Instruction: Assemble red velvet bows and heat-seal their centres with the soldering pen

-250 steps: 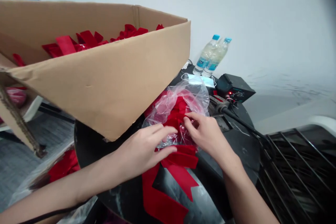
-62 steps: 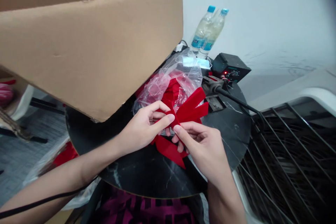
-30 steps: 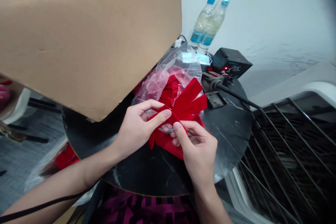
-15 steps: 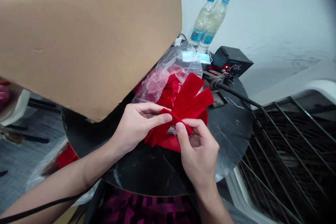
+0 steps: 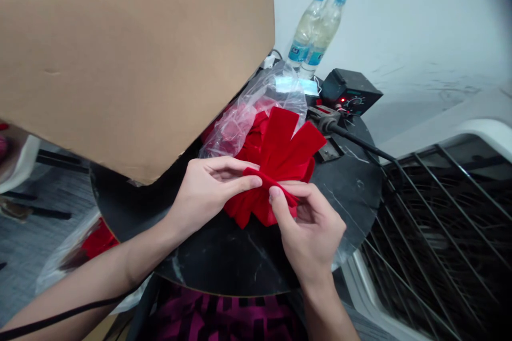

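Observation:
Between my two hands is a red velvet-like ribbon bow (image 5: 290,157), its wide loops and tails fanning out above and below a narrow band at the middle. My left hand (image 5: 216,184) pinches one end of that band between thumb and fingers. From the other side, my right hand (image 5: 306,218) grips the band with its thumb on top and fingers curled underneath. Just behind, a clear plastic bag (image 5: 228,130) holds more red fabric pieces. The undersides of the bow and some fingertips are hidden.
A large cardboard box (image 5: 140,64) covers the left of the round black table (image 5: 240,266). Behind stand two bottles (image 5: 306,32) and a black control box (image 5: 350,90) with a red light; a cabled tool (image 5: 326,120) lies near it. A white-framed wire rack (image 5: 448,234) is at right.
The bow has turned a little in my fingers, and its upper loops have swung left and spread. My right hand has shifted slightly to the right; my left hand keeps its pinch.

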Tool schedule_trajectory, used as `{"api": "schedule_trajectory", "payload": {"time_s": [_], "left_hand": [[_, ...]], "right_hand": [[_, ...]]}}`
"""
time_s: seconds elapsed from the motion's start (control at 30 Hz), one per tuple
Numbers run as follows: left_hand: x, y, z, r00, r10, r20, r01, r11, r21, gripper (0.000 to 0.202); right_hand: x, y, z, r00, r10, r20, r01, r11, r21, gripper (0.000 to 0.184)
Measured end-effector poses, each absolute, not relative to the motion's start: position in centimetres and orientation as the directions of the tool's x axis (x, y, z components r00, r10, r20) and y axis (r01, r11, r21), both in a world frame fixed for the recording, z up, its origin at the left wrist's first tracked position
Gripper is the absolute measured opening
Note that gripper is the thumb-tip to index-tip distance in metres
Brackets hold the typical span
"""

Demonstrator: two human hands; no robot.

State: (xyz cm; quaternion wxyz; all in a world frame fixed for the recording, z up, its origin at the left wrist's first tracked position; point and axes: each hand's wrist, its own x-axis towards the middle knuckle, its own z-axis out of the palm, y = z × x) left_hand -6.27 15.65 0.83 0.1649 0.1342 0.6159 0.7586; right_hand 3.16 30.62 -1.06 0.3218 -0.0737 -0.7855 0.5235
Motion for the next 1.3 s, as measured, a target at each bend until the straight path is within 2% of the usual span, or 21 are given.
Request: {"api": "schedule_trajectory", "payload": {"time_s": [0.2, 0.47, 0.73, 1.0, 1.17, 1.3], "left_hand": [[-6.3, 15.5, 0.6, -0.904, 0.418, -0.093, -0.192, -0.201, 0.961, 0.024], [-6.6, 15.5, 0.8, -0.887, 0.432, -0.161, -0.261, -0.182, 0.948, 0.027], [-6.8, 15.3, 0.6, -0.876, 0.43, -0.218, -0.314, -0.163, 0.935, 0.031], [-6.9, 15.2, 0.4, -0.881, 0.443, -0.163, -0.263, -0.174, 0.949, 0.021], [-6.3, 15.6, 1.1, -0.919, 0.387, -0.069, -0.131, -0.134, 0.982, 0.019], [-5.9, 15.6, 1.5, -0.924, 0.382, -0.017, -0.054, -0.085, 0.995, 0.018]], "right_hand": [[3.1, 30.7, -1.0, -0.806, 0.444, 0.392, -0.206, 0.41, -0.888, 0.008], [2.7, 30.9, -1.2, -0.859, 0.46, 0.226, -0.156, 0.185, -0.97, 0.004], [2.7, 31.0, -1.1, -0.86, 0.463, 0.215, -0.128, 0.213, -0.969, 0.005], [2.7, 30.9, -1.3, -0.863, 0.468, 0.189, -0.123, 0.169, -0.978, 0.005], [2.7, 30.4, -1.2, -0.84, 0.511, 0.182, -0.105, 0.176, -0.979, 0.006], [2.5, 30.1, -0.9, -0.826, 0.549, 0.123, -0.087, 0.091, -0.992, 0.01]]}}
